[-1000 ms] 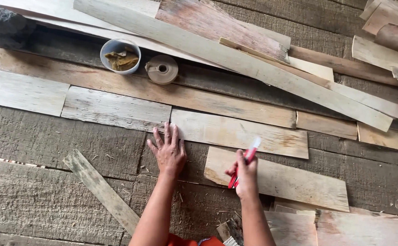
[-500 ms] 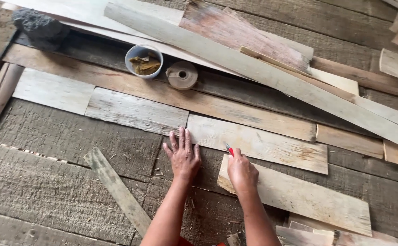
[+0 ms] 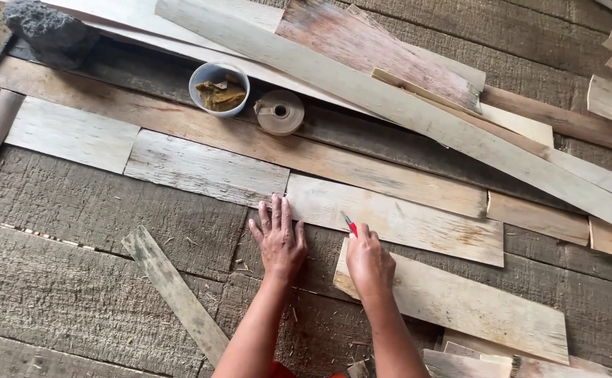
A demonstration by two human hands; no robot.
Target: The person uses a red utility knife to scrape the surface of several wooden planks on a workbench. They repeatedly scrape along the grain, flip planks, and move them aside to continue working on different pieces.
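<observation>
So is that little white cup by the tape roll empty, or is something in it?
Not empty. The white cup stands upright beside the tape roll, with brownish-yellow lumps inside. What they are, cannot tell.

Tape roll [image 3: 279, 112] just right of cup [image 3: 219, 88], stone [image 3: 48, 29] far left of cup, left hand [image 3: 278, 241] and right hand [image 3: 369, 262] well below cup, loose slat [image 3: 174, 294] lower left

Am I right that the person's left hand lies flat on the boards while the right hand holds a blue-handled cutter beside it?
Not quite: the cutter in the right hand has a red handle, not a blue one, as the head view shows. The rest holds: the left hand lies flat on the boards beside it.
</observation>
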